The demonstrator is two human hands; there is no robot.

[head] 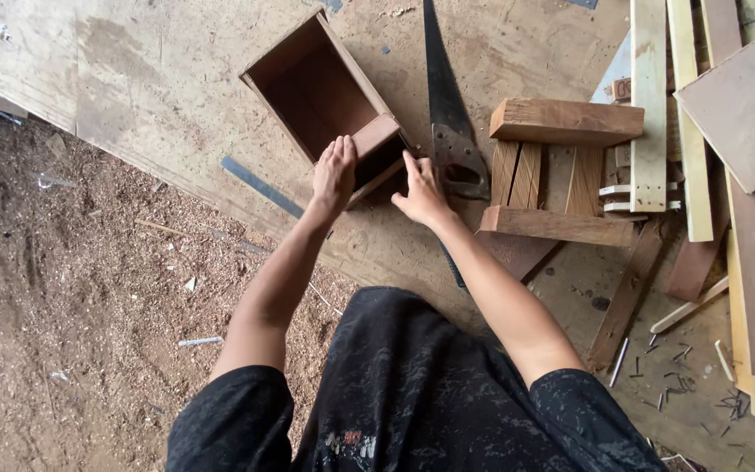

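A brown wooden box [308, 61], open on top, lies on a plywood sheet [159, 79]. A short wooden block [376, 134] sits across its near end. My left hand [335, 175] lies flat against the box's near left corner, fingers together on the block. My right hand [421, 188] touches the box's near right corner, fingers pointing at it. A handsaw [447, 105] lies just right of the box, its handle beside my right hand.
A low frame of wooden battens [561, 166] lies right of the saw. Planks and boards [744, 114] are piled at the far right. Loose nails [675, 367] are scattered at lower right. Sawdust-covered ground [72, 288] is on the left.
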